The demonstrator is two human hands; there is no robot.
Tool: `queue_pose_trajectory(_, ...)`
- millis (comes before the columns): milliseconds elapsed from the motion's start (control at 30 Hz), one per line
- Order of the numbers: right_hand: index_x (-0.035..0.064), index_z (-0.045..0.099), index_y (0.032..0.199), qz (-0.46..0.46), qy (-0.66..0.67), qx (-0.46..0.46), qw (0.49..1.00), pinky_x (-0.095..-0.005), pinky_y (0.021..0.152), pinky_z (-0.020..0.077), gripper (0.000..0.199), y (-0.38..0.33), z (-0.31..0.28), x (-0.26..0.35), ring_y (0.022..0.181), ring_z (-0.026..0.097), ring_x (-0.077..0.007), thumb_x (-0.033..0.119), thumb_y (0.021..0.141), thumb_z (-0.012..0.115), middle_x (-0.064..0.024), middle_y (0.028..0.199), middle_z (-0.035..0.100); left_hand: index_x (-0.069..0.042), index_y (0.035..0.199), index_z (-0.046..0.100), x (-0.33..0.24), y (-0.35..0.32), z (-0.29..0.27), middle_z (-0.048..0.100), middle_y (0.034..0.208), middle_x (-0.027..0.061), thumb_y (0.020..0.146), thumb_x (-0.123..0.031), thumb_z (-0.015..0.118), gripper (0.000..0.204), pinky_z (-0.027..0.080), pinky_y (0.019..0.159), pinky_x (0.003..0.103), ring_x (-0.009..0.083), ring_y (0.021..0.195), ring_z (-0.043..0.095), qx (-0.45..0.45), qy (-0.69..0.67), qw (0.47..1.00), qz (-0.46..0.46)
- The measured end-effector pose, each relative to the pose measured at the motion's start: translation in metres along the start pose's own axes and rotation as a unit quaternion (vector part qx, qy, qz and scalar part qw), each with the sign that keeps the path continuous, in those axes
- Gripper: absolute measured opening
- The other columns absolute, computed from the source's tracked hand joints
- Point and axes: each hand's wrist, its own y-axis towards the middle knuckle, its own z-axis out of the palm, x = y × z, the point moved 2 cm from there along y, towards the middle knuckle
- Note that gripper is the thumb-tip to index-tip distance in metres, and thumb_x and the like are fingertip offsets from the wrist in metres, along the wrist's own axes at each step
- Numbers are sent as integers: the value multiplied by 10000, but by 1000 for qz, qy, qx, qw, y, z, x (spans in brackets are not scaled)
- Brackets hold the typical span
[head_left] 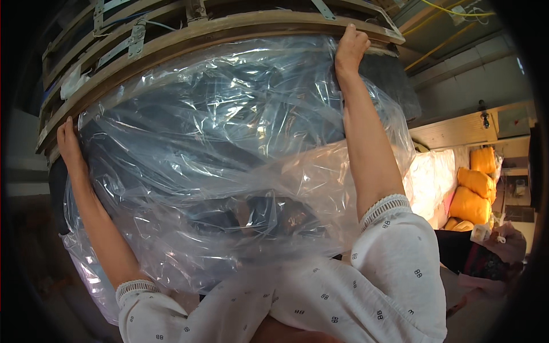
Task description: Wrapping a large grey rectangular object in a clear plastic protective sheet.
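Nearest is the white sleeve [394, 257] of the right arm. The clear sheet [194, 183] spreads between both forearms, up to the wooden bar [246, 27]. There, the left hand [70, 147] has fingers nearly straight; the right hand [350, 52] has them bent. Whether they grip, I cannot tell. Farther right, orange bundles [471, 207] lie.

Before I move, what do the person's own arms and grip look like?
The left grip and right grip are gloveless; the left forearm and right forearm are bare. The left sleeve and right sleeve are white, scattered with small dark printed marks, each ending in a pale openwork cuff.
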Motion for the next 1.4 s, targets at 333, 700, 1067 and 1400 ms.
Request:
queue_pose_trajectory(333, 26, 560, 894, 26, -54, 20, 998, -458, 886, 322, 503, -6, -14, 21, 1014, 430, -358, 514, 813, 468, -221, 1055, 463, 23, 861, 550, -3, -14, 6, 562, 738, 112, 881, -332, 494, 360, 407, 707, 342, 281, 691, 522, 49, 294, 914, 275)
queue_pose_trajectory(700, 67, 584, 784, -10, 182, 470, 864, -190, 513, 283, 214, -56, -146, 125, 537, 363, -26, 273, 845, 576, 70, 574, 415, -30, 971, 575, -56, -104, -136, 559, 900, 53, 836, -158, 584, 186, 403, 764, 269, 159, 864, 520, 32, 355, 919, 168)
queue_pose_trajectory(1067, 67, 631, 818, 56, 298, 511, 804, -169, 464, 239, 233, -123, -216, 155, 509, 316, 5, 280, 874, 553, 90, 565, 403, -71, 978, 630, -289, -271, 100, 567, 1019, 32, 777, -92, 651, 204, 412, 707, 234, 129, 887, 525, 290, 4, 832, 472)
queue_pose_trajectory(1400, 51, 585, 1004, 113, 365, 520, 764, -169, 438, 368, 234, -158, -221, 149, 455, 447, -39, 169, 942, 393, -20, 667, 572, -6, 947, 623, -260, -292, 111, 588, 917, 29, 801, -30, 623, 148, 424, 706, 190, 87, 819, 543, 439, -176, 845, 250)
